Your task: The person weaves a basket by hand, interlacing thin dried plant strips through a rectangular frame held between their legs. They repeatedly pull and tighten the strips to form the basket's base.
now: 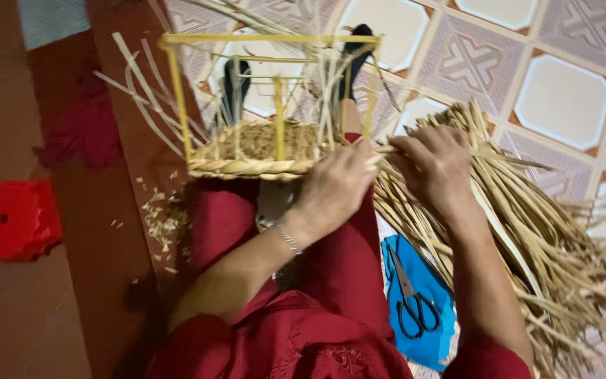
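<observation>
At centre frame we find both forearms reaching away from the body over a lap in red cloth, the hands meeting side by side at the near right corner of a half-woven basket (pixel 257 151). Our left hand (pixel 334 186) is bent at the wrist, palm down, its fingers curled onto the plaited rim, where they pinch a flat straw strand (pixel 381 149); a thin bracelet (pixel 287 240) sits at that wrist. Our right hand (pixel 435 167) lies just right of it, knuckles up, fingers closed around the same strand where it leaves the basket. Both hands are thus narrow and gripping, not spread.

We note that the basket rests on the knees, its woven base and low wall held inside a yellow wire frame (pixel 177 91), with loose upright strands rising through the frame. It lies directly left of and slightly beyond the hands, touching the left fingers.

To the right, under the right forearm, a large bundle of straw strips (pixel 548 238) fans over the patterned tiled floor (pixel 562 98). Near the right elbow, black scissors (pixel 409 298) lie on a blue cloth (pixel 435 281). Far left, a red round lid (pixel 14 219) sits on the brown floor, well apart. Straw trimmings (pixel 163 221) lie scattered near the left knee.
</observation>
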